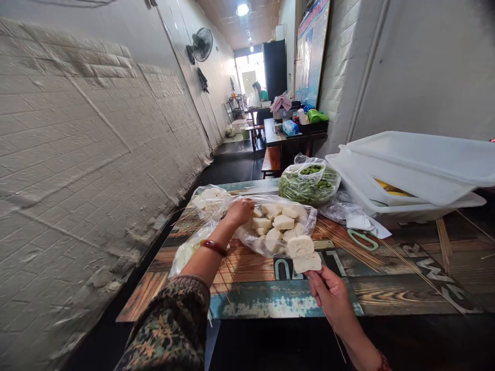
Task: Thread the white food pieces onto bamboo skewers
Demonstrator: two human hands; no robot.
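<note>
So the right-hand grip point(330, 293), lower right of center, is pinching a thin stick point(340, 348) just under a lower slice point(307, 263), with an upper slice point(300, 246) stacked above it. Both are white, flat faces toward the camera. They overlap the near edge of the clear bag point(253, 242) mid-frame, the one on the desk point(247, 304) full of white pieces point(283, 222). Can't tell if they touch it. The left-hand grip point(240, 211) is at that bag's upper left, and honestly no idea if it's spread or pinching something.

If it were me: hold the stick close under the slices so it doesn't bow, line up each piece through the middle of its edge, and go slow. Looks soft, so I reckon it'd split if the point wanders. Fingers out of the point's path, too.

Hard to make out: the stick inside the slices, and whether a tip pokes out on top. The left forearm point(201, 265) hides part of the lower-left bag point(189, 250), contents blurry. The camo sleeve point(170, 319) gets cut off at the bottom.
</note>
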